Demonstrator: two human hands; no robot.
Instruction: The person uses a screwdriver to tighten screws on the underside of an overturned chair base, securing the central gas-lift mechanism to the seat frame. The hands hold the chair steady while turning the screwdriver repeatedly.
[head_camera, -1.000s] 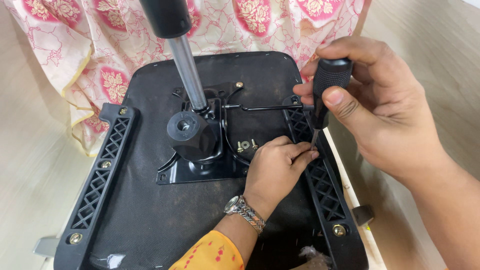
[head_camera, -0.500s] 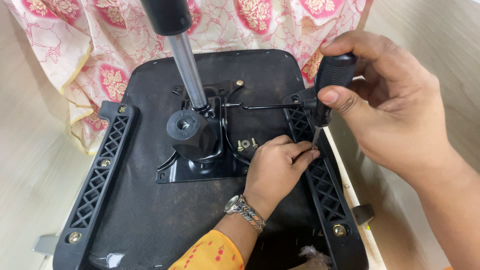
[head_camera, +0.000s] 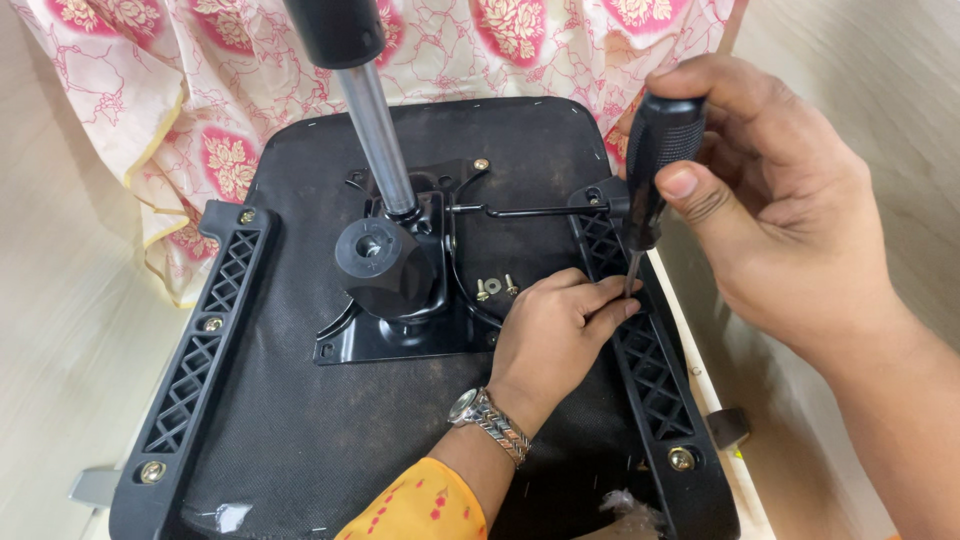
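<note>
Down at the upturned black chair seat base (head_camera: 330, 430), the right hand (head_camera: 790, 230) is gripping a black-handled screwdriver (head_camera: 655, 165) with its fingers wrapped tight, holding it upright with the tip meeting the right-side black lattice plastic bracket (head_camera: 650, 370). The left hand (head_camera: 555, 335), wearing a silver metal wristwatch (head_camera: 490, 422), is pinching its fingertips together at that tip. Two loose brass screws (head_camera: 495, 288) are lying beside the black metal mounting plate (head_camera: 400, 330), near a grey steel gas cylinder (head_camera: 380, 140).
</note>
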